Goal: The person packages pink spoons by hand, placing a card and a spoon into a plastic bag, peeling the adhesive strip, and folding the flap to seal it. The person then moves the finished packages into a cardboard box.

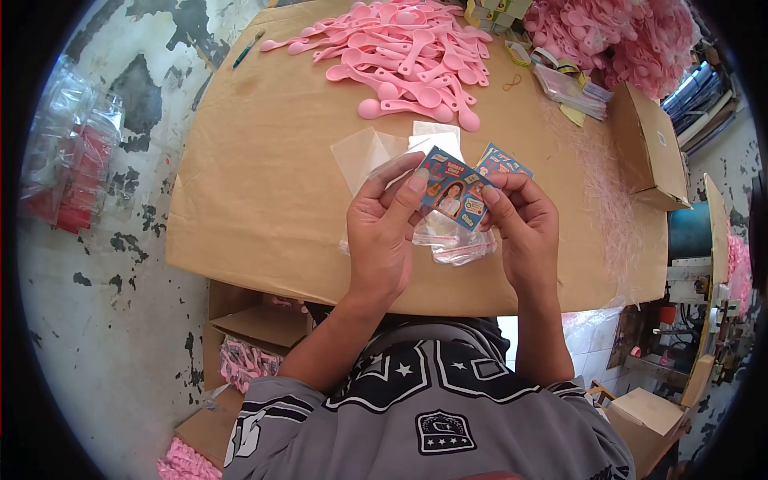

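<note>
A blue printed card [453,192] with a picture of a person on it is held up between both hands. My left hand [387,212] pinches its left edge, thumb on the front. On the opposite edge my right hand [522,218] grips with thumb and fingers. Behind it, more blue cards [506,160] show near my right fingers. Clear plastic bags [458,250] lie on the table just below the card. A flat clear sheet [360,157] and a white stack [437,134] lie beyond my hands.
A large heap of pink spoons [408,56] covers the far part of the brown table [256,184]. A pen [248,50] lies at the far left edge. On the right stand a cardboard box [652,148], tape rolls and packs of plastic [572,90]. Pink strands [612,208] lie along the right side.
</note>
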The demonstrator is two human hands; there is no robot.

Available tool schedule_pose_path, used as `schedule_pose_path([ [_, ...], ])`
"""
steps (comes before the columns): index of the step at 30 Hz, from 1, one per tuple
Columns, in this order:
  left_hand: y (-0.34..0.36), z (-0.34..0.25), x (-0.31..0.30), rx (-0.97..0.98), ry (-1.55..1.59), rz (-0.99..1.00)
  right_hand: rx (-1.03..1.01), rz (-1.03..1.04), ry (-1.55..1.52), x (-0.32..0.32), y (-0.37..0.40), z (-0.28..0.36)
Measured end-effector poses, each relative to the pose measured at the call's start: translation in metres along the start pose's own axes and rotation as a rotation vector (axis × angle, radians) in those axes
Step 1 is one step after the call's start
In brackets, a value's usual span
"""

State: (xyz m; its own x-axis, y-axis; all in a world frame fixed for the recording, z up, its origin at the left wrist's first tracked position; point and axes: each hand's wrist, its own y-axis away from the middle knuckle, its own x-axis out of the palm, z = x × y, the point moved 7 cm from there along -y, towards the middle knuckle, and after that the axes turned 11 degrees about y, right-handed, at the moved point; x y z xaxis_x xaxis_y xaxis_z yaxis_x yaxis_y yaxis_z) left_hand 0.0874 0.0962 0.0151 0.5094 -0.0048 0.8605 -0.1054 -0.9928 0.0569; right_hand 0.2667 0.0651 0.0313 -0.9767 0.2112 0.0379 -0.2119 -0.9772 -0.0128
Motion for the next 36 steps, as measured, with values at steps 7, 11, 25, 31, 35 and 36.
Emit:
schedule_pose_path([
  [7, 0.013, 0.019, 0.007, -0.026, 0.039, 0.028, -0.076, 0.013, -0.081, 0.019, 0.004, 0.004],
  [11, 0.013, 0.015, 0.009, -0.014, 0.045, 0.043, -0.008, 0.069, -0.237, 0.017, 0.008, 0.004],
  [25, 0.016, 0.031, 0.011, -0.002, -0.049, 0.042, 0.073, 0.079, -0.248, 0.009, 0.017, -0.018],
  [31, 0.019, 0.035, 0.013, -0.041, -0.032, 0.023, 0.174, 0.073, -0.499, 0.009, 0.016, -0.014],
  [35, 0.016, 0.032, 0.009, -0.02, 0.001, 0.023, 0.251, 0.069, -0.464, 0.013, 0.02, -0.014],
  [36, 0.017, 0.031, 0.01, -0.014, 0.007, 0.02, 0.234, 0.055, -0.414, 0.015, 0.021, -0.011],
])
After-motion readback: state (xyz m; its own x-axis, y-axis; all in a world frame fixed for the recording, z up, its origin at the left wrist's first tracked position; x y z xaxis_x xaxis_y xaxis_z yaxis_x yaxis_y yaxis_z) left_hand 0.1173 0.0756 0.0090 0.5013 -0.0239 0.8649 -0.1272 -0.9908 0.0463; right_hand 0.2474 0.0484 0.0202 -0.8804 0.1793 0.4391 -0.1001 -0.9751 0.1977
